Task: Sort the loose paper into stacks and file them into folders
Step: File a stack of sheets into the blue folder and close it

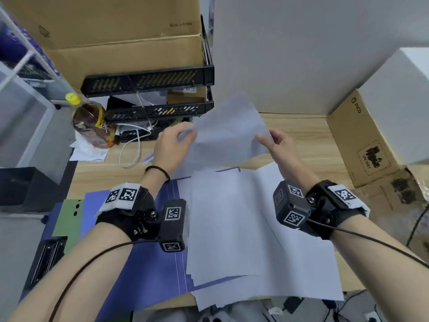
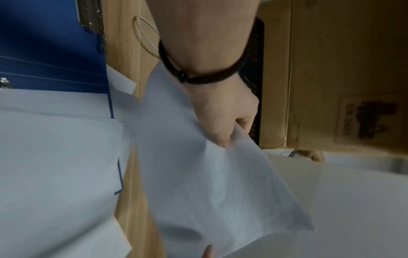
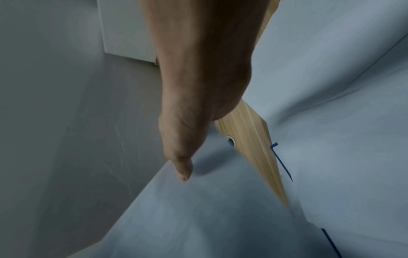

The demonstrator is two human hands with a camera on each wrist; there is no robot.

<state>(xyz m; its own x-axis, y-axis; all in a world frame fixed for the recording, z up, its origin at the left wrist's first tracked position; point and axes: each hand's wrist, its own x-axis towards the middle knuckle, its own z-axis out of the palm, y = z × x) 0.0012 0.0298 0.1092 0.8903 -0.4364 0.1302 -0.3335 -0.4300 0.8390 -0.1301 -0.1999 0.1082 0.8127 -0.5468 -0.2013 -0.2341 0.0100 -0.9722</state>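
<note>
**Left hand pinching a lifted sheet**

Left hand (image 2: pixel 223 111) at centre frame, thumb on top of a white sheet (image 2: pixel 220 183), pinching its upper edge. Black cord bracelet (image 2: pixel 198 76) round the wrist above. Sheet lifted and sloping toward lower right, slightly creased below the thumb. Fingertips of the right hand (image 2: pixel 313 155) at the sheet's far edge, right of centre. Blue folder (image 2: pixel 55 52) in upper left, metal clip mechanism (image 2: pixel 90 15) at top. Stack of white papers (image 2: pixel 55 157) on the folder, filling the left side. Wooden desk (image 2: pixel 130 52) showing between folder and hand. Cardboard box (image 2: pixel 342 69) with a dark printed mark in upper right.
</note>
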